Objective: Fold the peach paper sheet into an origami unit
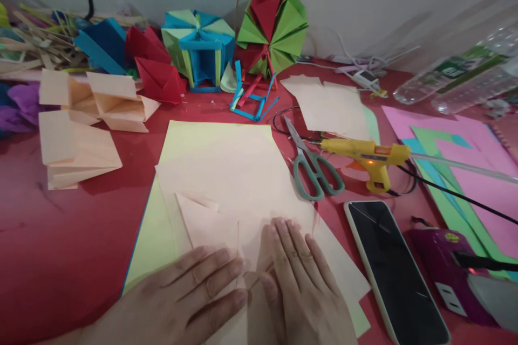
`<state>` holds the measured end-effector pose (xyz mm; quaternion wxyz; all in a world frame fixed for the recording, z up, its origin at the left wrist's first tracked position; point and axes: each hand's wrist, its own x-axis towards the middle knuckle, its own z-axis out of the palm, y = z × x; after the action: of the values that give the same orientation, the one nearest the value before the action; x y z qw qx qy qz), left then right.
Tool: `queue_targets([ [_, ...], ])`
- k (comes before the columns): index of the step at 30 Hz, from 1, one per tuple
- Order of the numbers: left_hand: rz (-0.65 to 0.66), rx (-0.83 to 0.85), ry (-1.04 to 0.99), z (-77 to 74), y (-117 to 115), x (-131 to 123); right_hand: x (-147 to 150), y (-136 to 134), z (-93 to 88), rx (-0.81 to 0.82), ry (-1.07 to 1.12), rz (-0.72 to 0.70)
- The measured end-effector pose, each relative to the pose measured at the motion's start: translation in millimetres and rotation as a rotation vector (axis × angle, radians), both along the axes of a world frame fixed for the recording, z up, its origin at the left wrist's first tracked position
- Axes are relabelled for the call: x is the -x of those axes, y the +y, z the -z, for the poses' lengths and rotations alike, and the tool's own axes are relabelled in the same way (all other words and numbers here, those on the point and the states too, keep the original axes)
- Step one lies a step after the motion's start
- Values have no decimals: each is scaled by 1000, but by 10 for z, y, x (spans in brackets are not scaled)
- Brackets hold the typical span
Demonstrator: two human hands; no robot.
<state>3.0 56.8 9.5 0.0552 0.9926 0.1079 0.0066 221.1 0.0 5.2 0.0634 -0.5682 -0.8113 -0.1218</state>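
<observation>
Both of my hands press on a peach sheet of paper that is partly folded. My left hand [202, 291] lies palm down with its fingers stretched to the right over the folded peach paper [206, 226]. Just right of it, my right hand [301, 275] rests flat with its fingers pointing away from me. A flap stands slightly raised between the hands, partly hidden by them. Under the folded piece spreads a larger peach sheet [226, 167], on top of a yellow sheet [182, 135].
Scissors [311, 161] and a yellow glue gun [368, 156] with its light on lie at right, near a phone [396, 269] and a purple power strip [449, 269]. Folded peach pieces [89, 135] sit left; paper models [202, 54], coloured sheets [477, 172] and plastic bottles [465, 70] stand beyond.
</observation>
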Motion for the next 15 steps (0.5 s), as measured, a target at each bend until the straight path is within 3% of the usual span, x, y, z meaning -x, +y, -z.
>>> queue_targets([
  [15, -20, -32, 1, -54, -16, -1, -193, -95, 66, 3, -11, 101],
])
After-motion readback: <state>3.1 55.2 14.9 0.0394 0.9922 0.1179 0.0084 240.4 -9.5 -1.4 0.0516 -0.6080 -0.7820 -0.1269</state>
